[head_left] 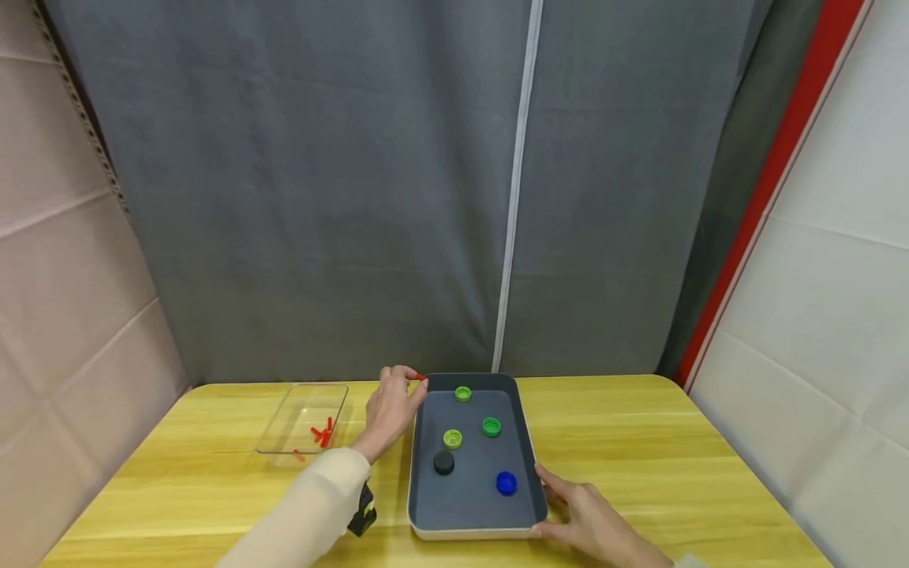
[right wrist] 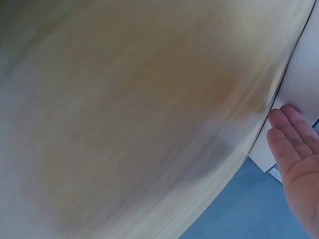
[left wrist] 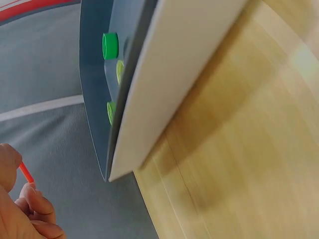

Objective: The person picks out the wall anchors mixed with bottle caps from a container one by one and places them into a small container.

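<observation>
Between thumb and forefinger, my left hand (head_left: 389,406) pinches a small red stick (left wrist: 26,172). This hand is beside the far left corner of a dark tray (head_left: 472,505) with a pale outside. Inside the tray lie green bottle caps (head_left: 491,427), a yellow-green cap (head_left: 452,439), a black cap (head_left: 443,462) and a blue cap (head_left: 506,483). My right hand (head_left: 589,517) touches the near right corner of the tray, thumb and fingers spread apart. Its fingers (right wrist: 286,137) look straight in the right wrist view.
To the left stands a clear shallow box (head_left: 284,422) with several red sticks (head_left: 325,434) in and by its near side. Under everything is a wooden table (head_left: 639,442). A grey curtain (head_left: 355,197) hangs behind it, with pale walls at both sides.
</observation>
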The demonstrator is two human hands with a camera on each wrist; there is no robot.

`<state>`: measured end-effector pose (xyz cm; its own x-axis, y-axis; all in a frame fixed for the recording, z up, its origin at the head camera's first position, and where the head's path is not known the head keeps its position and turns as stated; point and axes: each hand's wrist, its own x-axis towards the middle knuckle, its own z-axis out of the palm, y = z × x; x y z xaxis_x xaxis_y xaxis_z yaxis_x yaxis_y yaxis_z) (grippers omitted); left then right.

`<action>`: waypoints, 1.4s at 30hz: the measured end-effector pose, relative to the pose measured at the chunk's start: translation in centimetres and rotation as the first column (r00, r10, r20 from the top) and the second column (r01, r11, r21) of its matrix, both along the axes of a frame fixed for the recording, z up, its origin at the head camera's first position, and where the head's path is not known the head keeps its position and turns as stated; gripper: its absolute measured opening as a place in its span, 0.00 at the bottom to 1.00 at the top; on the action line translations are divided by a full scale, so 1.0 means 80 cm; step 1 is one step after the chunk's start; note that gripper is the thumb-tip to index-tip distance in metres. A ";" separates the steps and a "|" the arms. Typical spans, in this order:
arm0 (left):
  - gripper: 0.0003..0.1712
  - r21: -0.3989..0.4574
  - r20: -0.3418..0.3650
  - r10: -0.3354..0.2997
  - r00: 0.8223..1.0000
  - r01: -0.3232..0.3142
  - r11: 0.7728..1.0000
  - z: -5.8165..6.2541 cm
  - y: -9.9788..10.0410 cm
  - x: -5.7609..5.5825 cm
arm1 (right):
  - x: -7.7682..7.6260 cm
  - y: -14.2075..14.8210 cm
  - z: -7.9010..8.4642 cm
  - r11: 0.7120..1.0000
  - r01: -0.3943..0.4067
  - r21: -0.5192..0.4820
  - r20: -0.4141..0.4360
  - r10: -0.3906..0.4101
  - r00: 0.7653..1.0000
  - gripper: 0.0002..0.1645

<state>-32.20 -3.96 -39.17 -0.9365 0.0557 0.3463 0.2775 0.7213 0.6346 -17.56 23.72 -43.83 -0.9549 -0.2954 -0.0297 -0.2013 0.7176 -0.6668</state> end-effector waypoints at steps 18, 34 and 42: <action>0.19 -0.047 0.031 0.080 0.996 -0.078 0.996 -0.007 -0.074 -0.002 | -0.001 0.001 -0.004 1.000 -0.016 0.015 -0.056 0.017 0.998 0.55; 0.22 -0.121 0.096 0.187 0.978 -0.175 0.977 -0.019 -0.151 0.001 | 0.000 0.001 -0.002 1.000 -0.005 0.015 -0.025 0.006 1.000 0.56; 0.22 -0.169 0.123 0.205 0.971 -0.183 0.969 -0.023 -0.172 0.004 | 0.001 0.000 -0.001 1.000 0.008 0.009 -0.005 -0.008 1.000 0.56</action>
